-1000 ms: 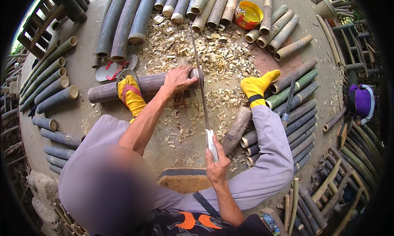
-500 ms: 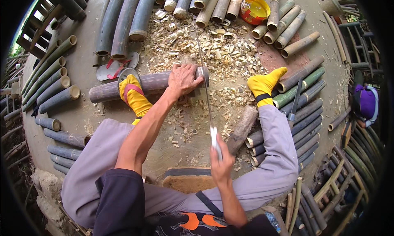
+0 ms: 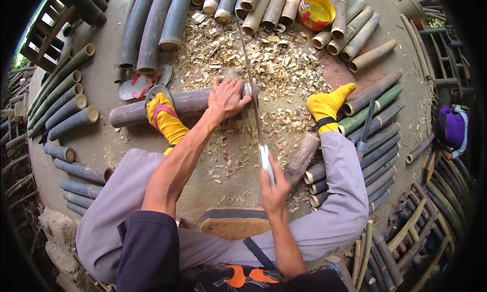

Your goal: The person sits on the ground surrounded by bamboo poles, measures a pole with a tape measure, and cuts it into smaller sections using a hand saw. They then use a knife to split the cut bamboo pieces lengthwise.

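Observation:
My left hand (image 3: 227, 98) presses down around the right end of a dark bamboo pole (image 3: 190, 103) that lies crosswise before me. My left foot, in a yellow sock and a flip-flop (image 3: 163, 113), rests on the same pole and pins it. In my right hand (image 3: 275, 190) is the white handle of a long handsaw (image 3: 258, 124). Its thin blade points away from me and crosses the pole's end, just right of my left fingers. The handle is smeared by motion, and how deep the blade sits cannot be told.
Wood chips (image 3: 274, 63) cover the floor beyond the pole. Cut bamboo tubes (image 3: 147, 33) lie in rows on several sides. A yellow and red bucket (image 3: 315, 13) stands at the far right. A large knife (image 3: 366, 124) rests on the right-hand tubes, near a short log (image 3: 303, 157).
My right hand and the handsaw have slid slightly away from me along the cut line. The left hand, the foot and the pole have stayed in place.

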### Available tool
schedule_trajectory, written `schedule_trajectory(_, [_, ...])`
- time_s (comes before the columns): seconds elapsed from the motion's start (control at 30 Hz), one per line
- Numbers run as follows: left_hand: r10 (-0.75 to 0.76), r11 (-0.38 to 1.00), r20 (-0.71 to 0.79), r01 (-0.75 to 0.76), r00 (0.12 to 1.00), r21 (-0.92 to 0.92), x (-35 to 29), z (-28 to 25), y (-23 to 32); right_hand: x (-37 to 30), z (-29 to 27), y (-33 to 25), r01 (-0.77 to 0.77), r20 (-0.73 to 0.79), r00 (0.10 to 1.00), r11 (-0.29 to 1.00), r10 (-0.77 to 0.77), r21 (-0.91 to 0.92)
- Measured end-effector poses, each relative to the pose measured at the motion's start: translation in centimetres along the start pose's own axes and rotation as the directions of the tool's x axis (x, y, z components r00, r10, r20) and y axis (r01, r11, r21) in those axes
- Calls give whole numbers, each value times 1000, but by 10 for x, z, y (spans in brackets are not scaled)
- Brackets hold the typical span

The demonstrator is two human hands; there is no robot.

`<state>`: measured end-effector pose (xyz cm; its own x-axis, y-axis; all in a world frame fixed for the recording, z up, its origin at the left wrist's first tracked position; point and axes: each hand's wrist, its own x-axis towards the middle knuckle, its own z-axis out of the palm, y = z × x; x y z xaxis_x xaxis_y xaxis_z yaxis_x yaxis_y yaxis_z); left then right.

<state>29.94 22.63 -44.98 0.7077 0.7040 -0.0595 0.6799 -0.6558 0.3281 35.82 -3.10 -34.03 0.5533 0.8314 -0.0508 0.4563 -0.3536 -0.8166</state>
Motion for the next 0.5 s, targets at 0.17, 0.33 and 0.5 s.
schedule_trajectory(0.17, [27, 999, 118, -22, 993, -49, 6, -7, -15, -29, -6, 6, -93, 5, 996, 993, 93, 68])
schedule_trajectory(0.33, [28, 999, 169, -34, 985, 30, 2, -2, -14, -98, -33, 4, -187, 24, 982, 971, 186, 152])
schedule_trajectory(0.5, [-52, 998, 163, 44, 985, 51, 5, -4, 3, 16, 9, 8, -127, 17, 992, 975, 126, 185])
